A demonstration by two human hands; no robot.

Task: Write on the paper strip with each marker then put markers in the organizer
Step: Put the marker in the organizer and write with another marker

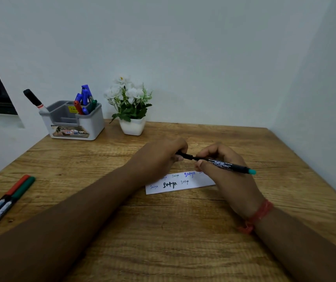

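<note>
While the left hand (164, 157) grips the cap end of a teal-tipped marker (222, 164), the right hand (222, 169) pinches its barrel, above the paper strip (180, 183) at the table's (163, 231) centre. Two markers (6, 202) lie by the left edge; the organizer (72, 121) occupies the far-left corner.

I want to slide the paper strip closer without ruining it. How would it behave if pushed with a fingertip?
The paper strip looks thin and lies flat on the wooden table, so it would probably slide easily. Being floppy, it may buckle if pushed from one end. The right hand overlaps its right end and may hold it back.
</note>
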